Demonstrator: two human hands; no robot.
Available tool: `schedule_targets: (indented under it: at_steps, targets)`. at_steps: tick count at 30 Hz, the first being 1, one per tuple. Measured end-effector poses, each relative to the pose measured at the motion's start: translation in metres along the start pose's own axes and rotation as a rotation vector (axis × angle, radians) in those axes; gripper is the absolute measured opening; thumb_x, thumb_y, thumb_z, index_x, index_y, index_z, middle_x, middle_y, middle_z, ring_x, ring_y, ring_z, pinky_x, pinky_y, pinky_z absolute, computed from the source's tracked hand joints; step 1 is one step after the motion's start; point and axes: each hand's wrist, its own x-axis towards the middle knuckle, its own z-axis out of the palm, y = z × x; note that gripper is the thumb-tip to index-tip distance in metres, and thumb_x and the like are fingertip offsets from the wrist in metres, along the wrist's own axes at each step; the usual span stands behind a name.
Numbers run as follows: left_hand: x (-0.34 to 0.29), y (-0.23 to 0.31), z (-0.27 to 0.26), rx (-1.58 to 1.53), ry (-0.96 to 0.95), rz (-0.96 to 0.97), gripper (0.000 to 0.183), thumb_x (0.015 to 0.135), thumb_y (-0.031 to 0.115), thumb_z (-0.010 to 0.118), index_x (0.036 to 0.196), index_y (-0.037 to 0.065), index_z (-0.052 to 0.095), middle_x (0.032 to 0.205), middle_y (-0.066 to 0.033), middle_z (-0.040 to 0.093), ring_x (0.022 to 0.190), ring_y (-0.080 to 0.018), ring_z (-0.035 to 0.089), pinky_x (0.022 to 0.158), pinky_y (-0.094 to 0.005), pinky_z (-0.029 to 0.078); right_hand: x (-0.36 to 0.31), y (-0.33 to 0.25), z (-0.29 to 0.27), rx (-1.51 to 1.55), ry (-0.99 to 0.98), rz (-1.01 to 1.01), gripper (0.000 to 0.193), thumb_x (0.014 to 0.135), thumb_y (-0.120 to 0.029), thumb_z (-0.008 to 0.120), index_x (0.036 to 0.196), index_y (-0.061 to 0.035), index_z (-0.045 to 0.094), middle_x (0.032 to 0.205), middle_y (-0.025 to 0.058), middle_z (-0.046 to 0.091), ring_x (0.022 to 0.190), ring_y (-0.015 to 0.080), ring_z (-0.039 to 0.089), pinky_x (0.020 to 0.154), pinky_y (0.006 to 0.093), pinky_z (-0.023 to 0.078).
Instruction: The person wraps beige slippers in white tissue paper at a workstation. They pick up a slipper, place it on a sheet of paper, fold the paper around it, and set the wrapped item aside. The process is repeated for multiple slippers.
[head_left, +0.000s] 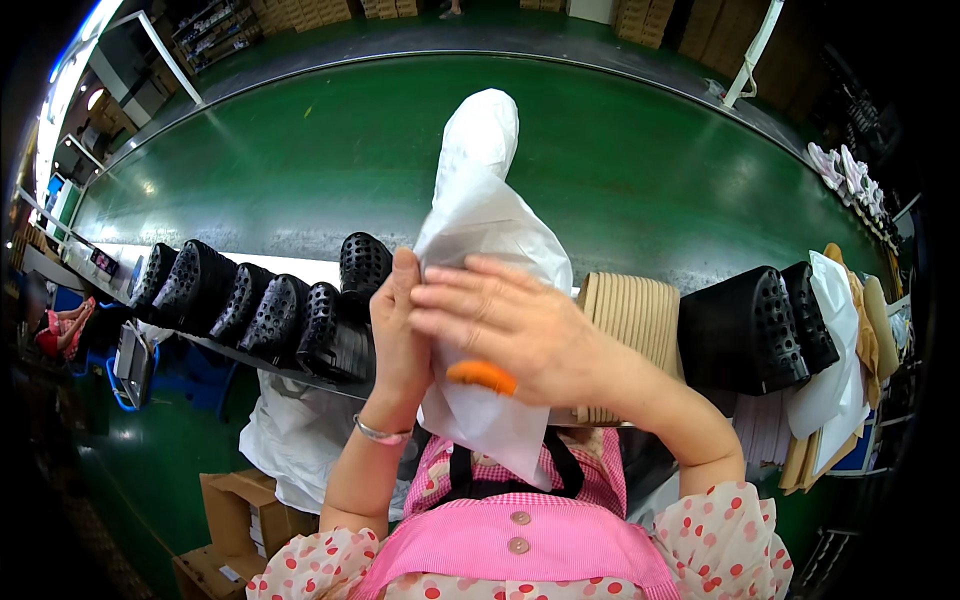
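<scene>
left grip [397,325]: upright, edge-on | right grip [515,325]: fingers extended, pointing leftward | right elbow [718,450]: bent outward

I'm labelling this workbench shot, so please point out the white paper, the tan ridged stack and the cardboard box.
White paper [505,232]: head view, on its broad upper part.
Tan ridged stack [630,315]: head view, on its ridged face.
Cardboard box [227,518]: head view, on its side wall.

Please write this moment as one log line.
left hand: at white wrapping paper | right hand: across wrapping paper | nearby: black perforated footwear, tan layered stack
</scene>
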Motion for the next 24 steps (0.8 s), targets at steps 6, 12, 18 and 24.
schedule_targets:
  at_steps: [6,12,18,24]
  targets:
    - [-0.010,0.003,0.014,-0.160,-0.081,-0.097,0.054,0.102,0.043,0.043,0.128,-0.004,0.051,0.121,-0.0086,0.060,0.104,-0.0133,0.061,0.087,-0.0275,0.051,0.013,0.037,-0.005,0.042,0.218,0.133,0.051,0.089,-0.017,0.064,0.137,-0.0067,0.049,0.140,0.0150,0.048,0.131,0.0301,0.045,0.110,0.0382,0.033]
    - [-0.009,-0.007,0.013,-0.168,-0.034,-0.119,0.040,0.098,0.035,0.058,0.110,-0.002,0.064,0.102,-0.0028,0.067,0.087,-0.0061,0.061,0.076,-0.0227,0.051,0.006,0.055,0.024,0.725,0.447,0.472,0.035,0.101,-0.025,0.049,0.129,-0.0052,0.052,0.124,0.0114,0.056,0.116,0.0202,0.051,0.101,0.0297,0.037]
    - [-0.003,-0.014,0.012,0.095,0.025,0.079,0.037,0.099,0.034,0.056,0.103,-0.002,0.064,0.090,0.0009,0.064,0.079,-0.0030,0.053,0.070,-0.0199,0.046,-0.002,0.061,0.038,0.957,0.521,0.761,0.033,0.102,-0.033,0.047,0.098,-0.0029,0.060,0.085,-0.0028,0.056,0.082,0.0069,0.048,0.076,0.0237,0.043]
    - [0.024,-0.017,0.003,0.047,-0.038,0.148,0.040,0.104,0.034,0.046,0.101,-0.001,0.065,0.089,0.0001,0.064,0.078,-0.0043,0.056,0.071,-0.0193,0.048,0.003,0.057,0.030,0.881,0.530,0.719,0.035,0.101,-0.034,0.052,0.093,-0.0019,0.063,0.081,-0.0054,0.057,0.075,0.0029,0.048,0.069,0.0203,0.043]
